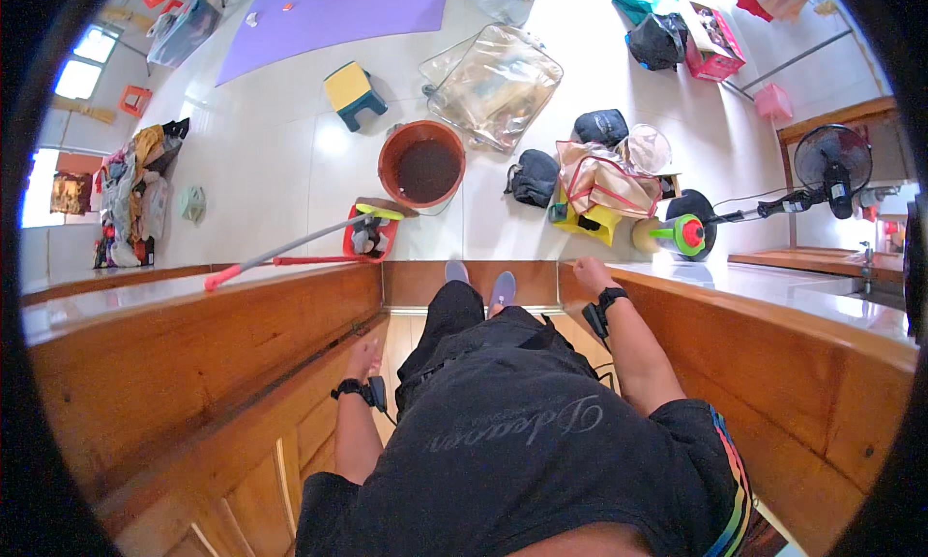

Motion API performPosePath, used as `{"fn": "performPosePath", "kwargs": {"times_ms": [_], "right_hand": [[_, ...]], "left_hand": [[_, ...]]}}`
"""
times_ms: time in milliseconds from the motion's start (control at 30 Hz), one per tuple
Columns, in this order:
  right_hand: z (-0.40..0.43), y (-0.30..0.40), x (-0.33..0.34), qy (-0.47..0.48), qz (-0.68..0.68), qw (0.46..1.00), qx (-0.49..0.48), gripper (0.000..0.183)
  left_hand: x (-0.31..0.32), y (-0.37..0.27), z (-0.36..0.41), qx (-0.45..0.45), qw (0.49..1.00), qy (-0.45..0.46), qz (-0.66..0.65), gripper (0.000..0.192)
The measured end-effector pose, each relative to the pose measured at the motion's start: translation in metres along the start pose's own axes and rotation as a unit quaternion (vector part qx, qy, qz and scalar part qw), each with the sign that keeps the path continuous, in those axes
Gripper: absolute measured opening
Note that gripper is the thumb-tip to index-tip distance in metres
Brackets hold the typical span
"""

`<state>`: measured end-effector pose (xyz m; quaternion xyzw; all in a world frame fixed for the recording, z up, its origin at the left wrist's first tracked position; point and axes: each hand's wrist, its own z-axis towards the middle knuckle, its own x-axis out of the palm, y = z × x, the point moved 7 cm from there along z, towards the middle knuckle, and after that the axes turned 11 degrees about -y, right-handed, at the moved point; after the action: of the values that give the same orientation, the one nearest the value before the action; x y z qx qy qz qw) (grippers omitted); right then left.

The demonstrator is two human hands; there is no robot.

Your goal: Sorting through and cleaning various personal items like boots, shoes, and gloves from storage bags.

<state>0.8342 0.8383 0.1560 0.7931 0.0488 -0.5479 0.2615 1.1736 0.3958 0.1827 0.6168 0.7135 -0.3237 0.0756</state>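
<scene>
My left hand (365, 358) hangs low beside the wooden door (290, 448), its fingers loosely apart and nothing visible in them. On the other side, my right hand (593, 274) is curled into a loose fist near the right wooden door frame (696, 318); I see nothing in it. Each wrist wears a black strap with a small device. Between the frames, my feet in light purple slippers (502, 289) are at the doorway's wooden threshold (417, 285). Ahead on the tiles stands a brown bucket (384, 169) with dark contents.
A long-handled brush (290, 247) leans across a red dustpan (390, 242) at the left. Beyond are a yellow-topped stool (349, 86) and a plastic-wrapped rack (500, 79). Bags (609, 180) and a fan (832, 158) stand right. A purple mat (341, 21) lies farther off.
</scene>
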Motion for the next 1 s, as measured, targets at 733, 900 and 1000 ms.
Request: {"fn": "performPosePath", "kwargs": {"times_ms": [733,900,1000], "right_hand": [[0.047,0.013,-0.037,-0.018,0.106,0.981,0.163,0.017],[0.065,0.01,-0.029,0.03,0.089,0.983,0.156,0.019],[0.086,-0.009,-0.027,0.022,0.082,0.985,0.153,0.02]], "left_hand": [[0.01,-0.297,0.109,0.161,0.969,0.164,0.086,0.031],[0.064,-0.346,0.088,0.261,0.92,0.239,0.167,0.032],[0.095,-0.36,0.077,0.267,0.898,0.304,0.172,0.032]]}}
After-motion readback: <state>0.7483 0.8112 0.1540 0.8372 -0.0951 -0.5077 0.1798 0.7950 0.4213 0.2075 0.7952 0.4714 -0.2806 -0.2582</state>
